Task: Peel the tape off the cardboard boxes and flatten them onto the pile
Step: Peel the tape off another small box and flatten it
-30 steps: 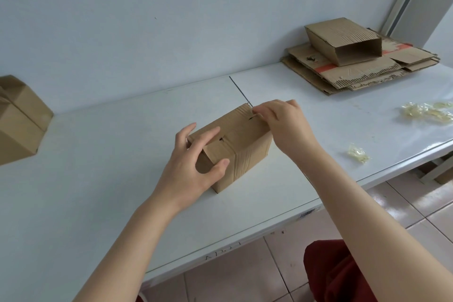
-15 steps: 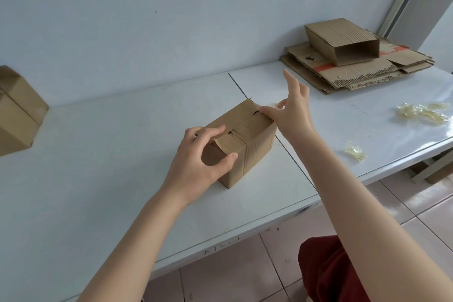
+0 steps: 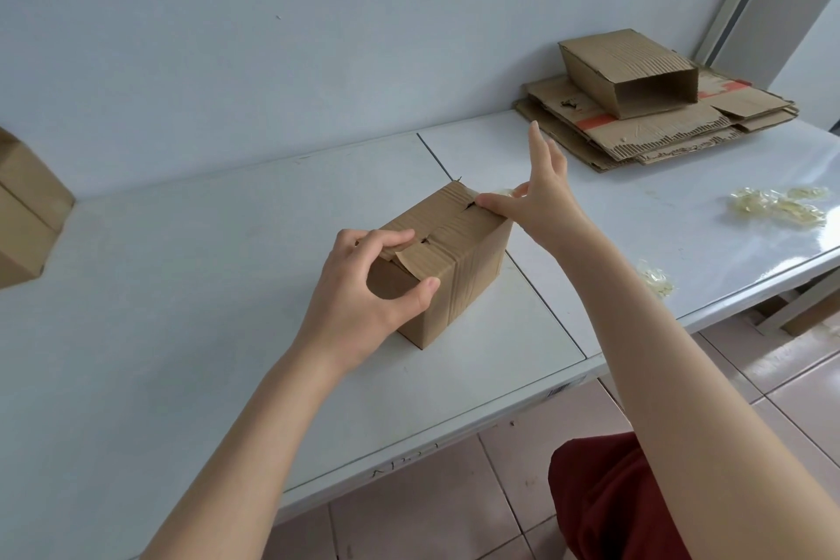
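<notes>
Both hands are on the one box point(image 3: 472, 259), which stands in the middle of the white table point(image 3: 182, 286), toward its near edge. My left hand point(image 3: 363, 286) grips the near-left end, fingers curled over the top flap and thumb braced on the end face. My right hand point(image 3: 541, 205) pinches a lifted end of clear tape point(image 3: 497, 192) at the far-right top edge between thumb and forefinger, the other fingers fanned upward.

The worst risk, as I judge it, is the tape snapping or tearing to a sliver if I pull too steeply. That would leave a strip stuck along the seam with no end to catch. It could also rip the paper skin off the cardboard instead of lifting clean. If my left grip slackens, the light box would likely slide or tip toward the pull.

The pile point(image 3: 659, 136) of flattened cardboard lies far right, with an unflattened sleeve point(image 3: 627, 68) on top. Crumpled tape scraps point(image 3: 772, 207) lie on the table to the right.
</notes>
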